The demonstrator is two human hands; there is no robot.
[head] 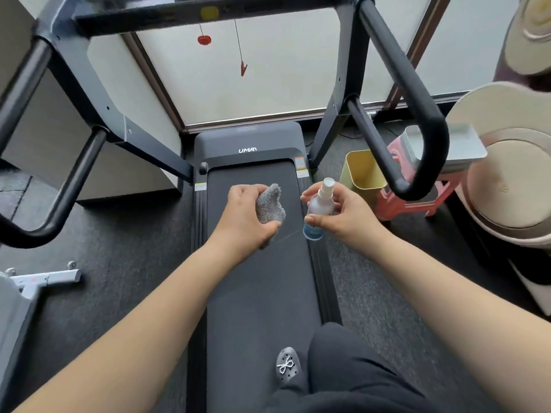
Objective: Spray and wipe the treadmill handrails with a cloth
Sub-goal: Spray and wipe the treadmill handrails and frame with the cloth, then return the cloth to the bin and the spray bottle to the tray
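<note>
My left hand (243,217) grips a bunched grey cloth (269,207) over the treadmill belt (256,293). My right hand (343,214) holds a small clear spray bottle (317,211) upright, with its white nozzle cap on top, a little to the right of the cloth. The two hands are close together, cloth and bottle apart. The right black handrail (417,114) loops above and to the right of the bottle. The left black handrail (59,186) curves along the left side of the view.
A yellow bin (362,171) and a red stool (411,201) carrying a grey tray (459,144) stand right of the treadmill. Cream round cushions (507,174) fill the far right. A red safety clip (244,68) hangs from the console. My leg and grey shoe (287,366) are on the belt.
</note>
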